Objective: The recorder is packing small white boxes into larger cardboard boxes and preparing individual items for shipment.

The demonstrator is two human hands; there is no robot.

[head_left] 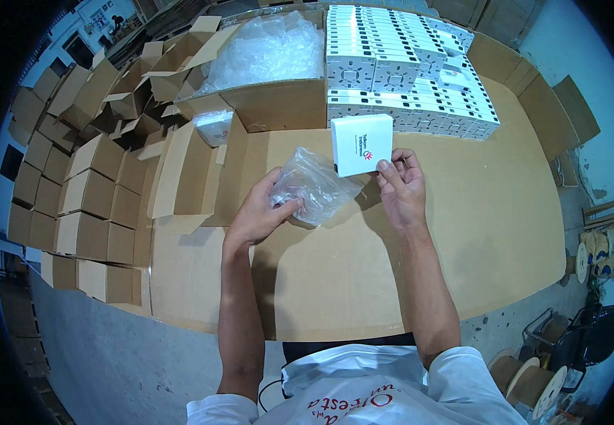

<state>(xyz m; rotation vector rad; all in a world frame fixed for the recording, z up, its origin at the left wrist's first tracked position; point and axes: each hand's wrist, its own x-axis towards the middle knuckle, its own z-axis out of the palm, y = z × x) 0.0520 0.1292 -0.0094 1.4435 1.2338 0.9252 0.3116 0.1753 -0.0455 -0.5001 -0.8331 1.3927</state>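
The left hand (256, 214) grips a clear plastic bag (319, 183). The right hand (403, 193) pinches a small white box (353, 150) above the table (495, 234).

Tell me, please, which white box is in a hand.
The flat white box pinched by the right hand, apart from the stacked white boxes behind it.

I could see the bag (323, 185) was thin, clear plastic, shiny and crinkly. The small white box (349, 145) looked like smooth card. The stacked boxes (395, 74) were smooth too, and some gleamed. The heap of bags (268, 49) was wrinkly, glossy plastic. The table top (477, 205) was dull cardboard, and the shirt (364, 365) was creased cloth.
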